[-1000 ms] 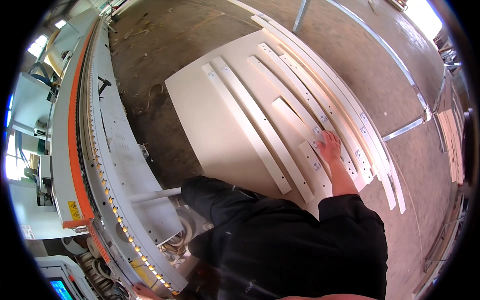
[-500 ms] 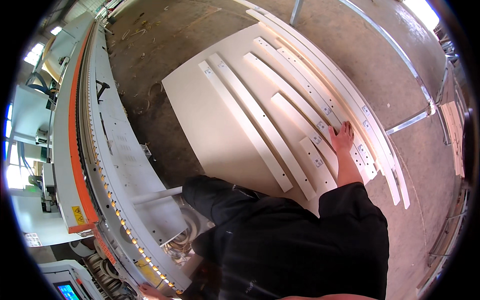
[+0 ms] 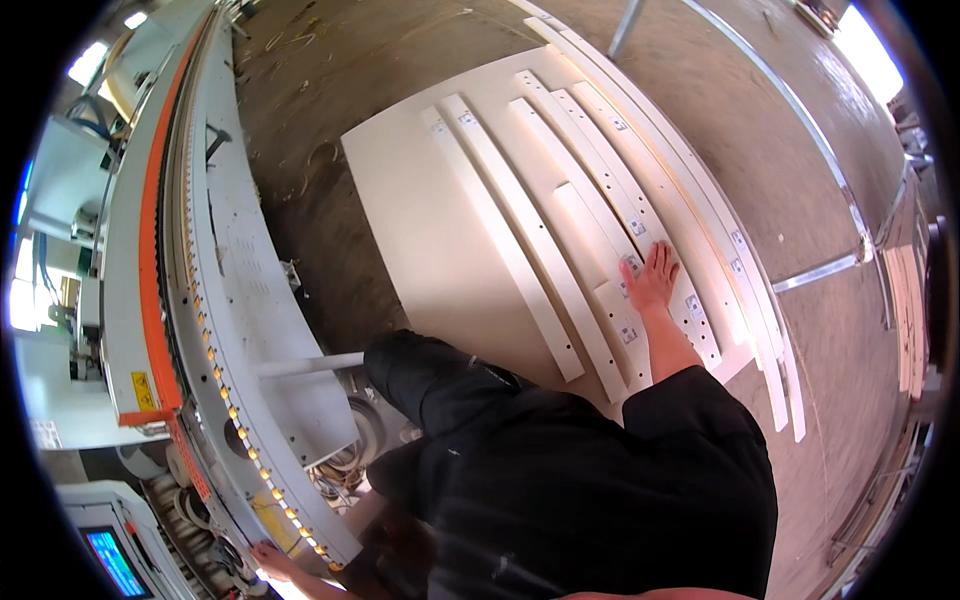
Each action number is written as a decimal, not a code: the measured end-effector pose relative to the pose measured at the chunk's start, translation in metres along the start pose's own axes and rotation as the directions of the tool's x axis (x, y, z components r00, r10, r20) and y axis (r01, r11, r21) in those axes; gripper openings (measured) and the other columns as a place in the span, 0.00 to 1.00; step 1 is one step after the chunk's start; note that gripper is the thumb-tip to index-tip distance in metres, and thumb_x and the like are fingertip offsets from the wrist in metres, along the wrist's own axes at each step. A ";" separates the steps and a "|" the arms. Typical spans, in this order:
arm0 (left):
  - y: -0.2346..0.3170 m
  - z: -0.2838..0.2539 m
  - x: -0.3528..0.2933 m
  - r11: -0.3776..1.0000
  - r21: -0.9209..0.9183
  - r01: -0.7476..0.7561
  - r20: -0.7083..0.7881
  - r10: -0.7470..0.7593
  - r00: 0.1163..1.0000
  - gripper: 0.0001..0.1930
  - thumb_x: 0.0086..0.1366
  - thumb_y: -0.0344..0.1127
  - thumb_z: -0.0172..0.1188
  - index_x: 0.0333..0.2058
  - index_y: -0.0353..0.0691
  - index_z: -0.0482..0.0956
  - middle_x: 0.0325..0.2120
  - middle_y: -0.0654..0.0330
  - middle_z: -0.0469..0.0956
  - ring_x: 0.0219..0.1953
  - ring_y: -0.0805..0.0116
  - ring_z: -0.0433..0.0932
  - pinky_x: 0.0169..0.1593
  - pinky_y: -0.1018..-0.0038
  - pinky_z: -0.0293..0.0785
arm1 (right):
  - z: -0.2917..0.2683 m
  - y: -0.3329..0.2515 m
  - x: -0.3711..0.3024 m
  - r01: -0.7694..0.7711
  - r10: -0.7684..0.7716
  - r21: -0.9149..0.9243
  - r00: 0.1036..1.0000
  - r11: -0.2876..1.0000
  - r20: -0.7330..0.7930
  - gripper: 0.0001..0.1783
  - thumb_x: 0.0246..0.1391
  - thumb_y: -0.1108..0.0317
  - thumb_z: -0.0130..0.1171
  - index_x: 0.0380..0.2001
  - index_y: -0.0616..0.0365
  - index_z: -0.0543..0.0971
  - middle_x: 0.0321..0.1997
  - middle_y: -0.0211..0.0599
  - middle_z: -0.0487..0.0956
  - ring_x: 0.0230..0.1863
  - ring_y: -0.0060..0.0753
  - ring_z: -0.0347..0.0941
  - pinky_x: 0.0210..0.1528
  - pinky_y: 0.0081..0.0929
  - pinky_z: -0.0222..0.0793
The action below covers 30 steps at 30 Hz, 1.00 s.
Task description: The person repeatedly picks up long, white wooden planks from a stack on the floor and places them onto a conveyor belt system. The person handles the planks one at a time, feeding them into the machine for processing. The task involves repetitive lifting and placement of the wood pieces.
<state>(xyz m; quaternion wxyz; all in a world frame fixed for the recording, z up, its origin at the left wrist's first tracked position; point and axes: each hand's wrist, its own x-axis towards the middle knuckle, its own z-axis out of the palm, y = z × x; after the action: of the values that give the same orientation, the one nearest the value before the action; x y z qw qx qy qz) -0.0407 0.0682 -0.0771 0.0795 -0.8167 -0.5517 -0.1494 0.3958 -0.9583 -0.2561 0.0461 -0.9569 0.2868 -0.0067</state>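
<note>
My right hand [image 3: 653, 275] lies palm down on the narrow white panel strips, its fingers apart and touching a strip with drilled holes [image 3: 692, 305]. Beside it, to the left, is a shorter strip [image 3: 590, 215] with a small printed label. Two long strips [image 3: 505, 205] lie side by side farther left. All of these rest on a large pale board [image 3: 385, 190]. At the lower left my left hand [image 3: 275, 565] rests at the edge of the long machine [image 3: 290, 400], fingers stretched out and partly in shadow; I see nothing held in it.
More long strips [image 3: 690, 160] are stacked along the board's right edge. The machine has an orange band [image 3: 160, 200], a row of yellowish rollers [image 3: 245, 440] and a lit control screen [image 3: 115, 560]. A metal frame [image 3: 820, 150] stands at right. Coiled hoses [image 3: 365, 430] lie below the machine.
My right hand has moved left, and the drilled strips under it have shifted left, widening the gap to the stack at right. The view has also shifted slightly.
</note>
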 end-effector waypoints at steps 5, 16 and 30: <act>-0.005 0.004 0.029 0.992 -0.101 -0.071 -0.177 0.052 0.983 0.16 0.72 0.47 0.62 0.50 0.47 0.89 0.43 0.59 0.91 0.42 0.55 0.90 0.44 0.55 0.85 | 0.048 -0.008 0.027 -0.056 0.056 -0.008 0.998 0.998 -0.029 0.61 0.68 0.26 0.52 0.83 0.69 0.53 0.89 0.55 0.51 0.90 0.51 0.42 0.89 0.50 0.35; 0.004 -0.057 -0.009 0.777 -0.625 0.074 -0.176 -0.232 0.957 0.15 0.71 0.41 0.69 0.50 0.40 0.89 0.37 0.55 0.88 0.39 0.64 0.87 0.47 0.68 0.82 | 0.005 -0.007 0.054 0.244 -0.210 -0.083 0.931 0.966 0.299 0.54 0.75 0.28 0.41 0.80 0.69 0.61 0.86 0.59 0.59 0.86 0.53 0.53 0.87 0.43 0.47; -0.278 -0.063 0.139 0.666 -0.557 0.497 -0.202 -0.689 0.696 0.36 0.65 0.37 0.71 0.71 0.38 0.73 0.62 0.53 0.84 0.65 0.57 0.82 0.68 0.63 0.76 | -0.053 -0.088 0.002 0.661 -0.689 0.210 0.717 0.720 0.108 0.31 0.73 0.49 0.61 0.62 0.70 0.81 0.66 0.61 0.81 0.68 0.63 0.75 0.73 0.52 0.68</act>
<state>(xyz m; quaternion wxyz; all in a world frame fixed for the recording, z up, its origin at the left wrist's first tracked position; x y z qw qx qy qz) -0.2600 0.2766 0.0187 -0.0611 -0.5316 -0.7114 -0.4556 0.4442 -0.8905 -0.1953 0.1407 -0.9852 -0.0897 0.0399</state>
